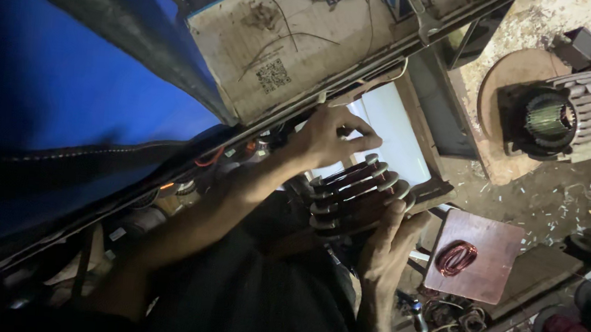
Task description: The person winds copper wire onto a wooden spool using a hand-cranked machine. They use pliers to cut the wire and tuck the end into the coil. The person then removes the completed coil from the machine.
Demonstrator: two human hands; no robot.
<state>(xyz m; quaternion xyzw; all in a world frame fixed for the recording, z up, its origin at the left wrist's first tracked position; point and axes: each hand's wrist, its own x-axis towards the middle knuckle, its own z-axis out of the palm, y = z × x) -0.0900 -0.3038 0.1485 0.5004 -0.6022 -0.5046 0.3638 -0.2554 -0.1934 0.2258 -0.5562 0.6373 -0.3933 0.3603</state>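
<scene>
Dark finned motor casing point(357, 197) held mid-frame. Left hand point(331, 137) at its 11 o'clock, fingers curled on the fins; right hand point(389, 243) cups it from 5 o'clock. Copper wire coil point(456, 257) on a board point(490, 242) at 3 o'clock.

A reddish-brown board point(476, 255) is seen low on the right, and a coil of copper wire point(456, 257) is laid on it. Beyond, a finned motor housing point(567, 116) is placed on the littered floor point(559, 199).
</scene>
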